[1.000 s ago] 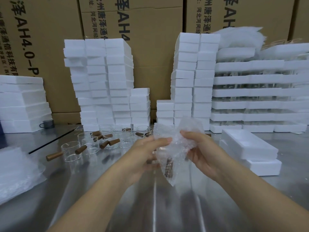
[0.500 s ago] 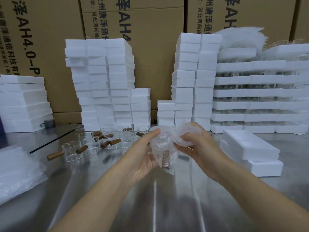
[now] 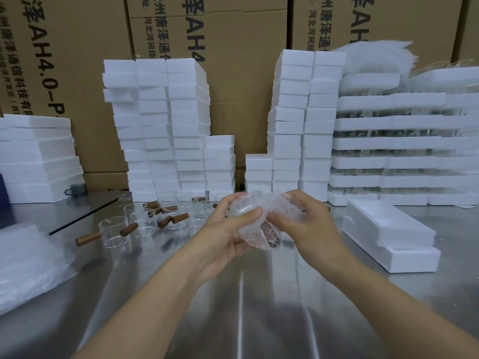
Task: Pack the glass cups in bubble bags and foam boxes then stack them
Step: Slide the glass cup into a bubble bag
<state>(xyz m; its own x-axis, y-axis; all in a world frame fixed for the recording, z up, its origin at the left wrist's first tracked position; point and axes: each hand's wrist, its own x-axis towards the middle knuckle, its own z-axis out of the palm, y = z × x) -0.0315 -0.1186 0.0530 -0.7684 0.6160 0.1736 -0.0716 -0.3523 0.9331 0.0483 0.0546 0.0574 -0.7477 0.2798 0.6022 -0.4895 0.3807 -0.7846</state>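
A clear bubble bag with a glass cup inside is held above the steel table at centre; the cup's brown wooden handle shows through the wrap near the bottom. My left hand grips the bag from the left with its thumb across the front. My right hand clasps the crumpled top and right side. Several bare glass cups with wooden handles stand on the table to the left. Two foam boxes lie stacked at the right.
Tall stacks of white foam boxes rise at the back, with another stack further right and foam trays of cups beyond. A pile of bubble bags lies at left. Cardboard cartons form the back wall.
The bag's loose top has been folded and crumpled down around the cup. Both hands have closed in tighter on the bundle, which now lies more tilted.
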